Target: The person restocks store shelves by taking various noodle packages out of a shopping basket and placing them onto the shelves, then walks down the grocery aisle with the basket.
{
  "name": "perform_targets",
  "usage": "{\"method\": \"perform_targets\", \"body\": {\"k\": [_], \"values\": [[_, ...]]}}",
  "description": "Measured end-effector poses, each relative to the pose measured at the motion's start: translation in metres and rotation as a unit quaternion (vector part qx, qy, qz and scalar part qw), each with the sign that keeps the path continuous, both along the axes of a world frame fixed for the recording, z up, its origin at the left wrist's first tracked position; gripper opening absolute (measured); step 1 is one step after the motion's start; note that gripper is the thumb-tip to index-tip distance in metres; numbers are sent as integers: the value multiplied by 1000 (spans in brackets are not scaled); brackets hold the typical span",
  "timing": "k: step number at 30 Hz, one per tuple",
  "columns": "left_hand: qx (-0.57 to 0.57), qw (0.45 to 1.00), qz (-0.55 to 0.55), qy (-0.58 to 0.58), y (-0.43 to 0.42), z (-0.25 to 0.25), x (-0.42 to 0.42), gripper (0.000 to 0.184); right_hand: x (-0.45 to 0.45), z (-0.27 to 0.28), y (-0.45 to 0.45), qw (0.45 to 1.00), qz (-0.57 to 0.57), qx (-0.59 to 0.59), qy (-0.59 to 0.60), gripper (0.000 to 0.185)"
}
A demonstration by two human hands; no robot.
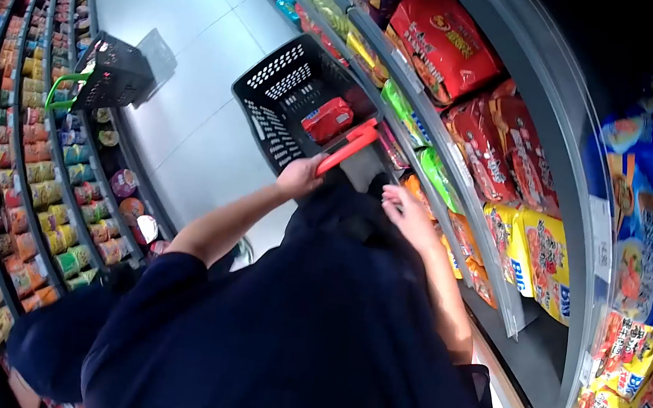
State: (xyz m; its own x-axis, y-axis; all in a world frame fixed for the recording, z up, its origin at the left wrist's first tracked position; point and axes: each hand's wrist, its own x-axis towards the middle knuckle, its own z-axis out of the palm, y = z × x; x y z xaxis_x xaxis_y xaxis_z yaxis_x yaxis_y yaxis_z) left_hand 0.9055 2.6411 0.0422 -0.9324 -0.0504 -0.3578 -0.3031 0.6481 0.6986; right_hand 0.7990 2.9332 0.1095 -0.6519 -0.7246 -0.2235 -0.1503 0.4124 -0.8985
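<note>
My left hand (301,176) is closed around the red handle (348,148) of a black shopping basket (267,102). The basket has perforated walls, and a red packet (328,119) lies inside it. Close to my body, beside the right-hand shelf, is my right hand (401,204). Its fingers are loosely bent and a little apart, and I see nothing in them. Green packets (437,178) and orange packets on the lower shelf are nearest to it.
Shelves of bagged noodles (512,151) rise along the right. Curved shelves of cup noodles (42,187) line the left. Another black basket (113,75) with a green handle stands by them on the tiled floor (201,25). Part of a person in dark blue (60,346) shows at lower left.
</note>
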Motion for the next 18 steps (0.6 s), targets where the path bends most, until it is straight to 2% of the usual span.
{"method": "perform_targets", "body": {"k": [2,4,6,8,12,14,18], "values": [[59,998,-10,1,-2,1,4,55,-2,19,-20,996,55,50,43,32],[39,999,-16,3,-4,-5,7,50,-7,34,-32,979,96,123,134,35],[43,998,-24,30,-6,-7,8,46,-20,51,-40,979,104,96,146,37],[34,995,-41,82,-10,-18,10,47,-41,91,-47,985,78,111,108,37],[6,994,-71,78,-22,-17,6,46,-78,192,-60,968,44,88,232,33],[-5,994,-90,54,-29,-12,2,48,-92,240,-67,965,39,64,251,37],[3,993,-108,48,-46,-29,-5,54,-106,284,-71,939,0,95,330,35]]}}
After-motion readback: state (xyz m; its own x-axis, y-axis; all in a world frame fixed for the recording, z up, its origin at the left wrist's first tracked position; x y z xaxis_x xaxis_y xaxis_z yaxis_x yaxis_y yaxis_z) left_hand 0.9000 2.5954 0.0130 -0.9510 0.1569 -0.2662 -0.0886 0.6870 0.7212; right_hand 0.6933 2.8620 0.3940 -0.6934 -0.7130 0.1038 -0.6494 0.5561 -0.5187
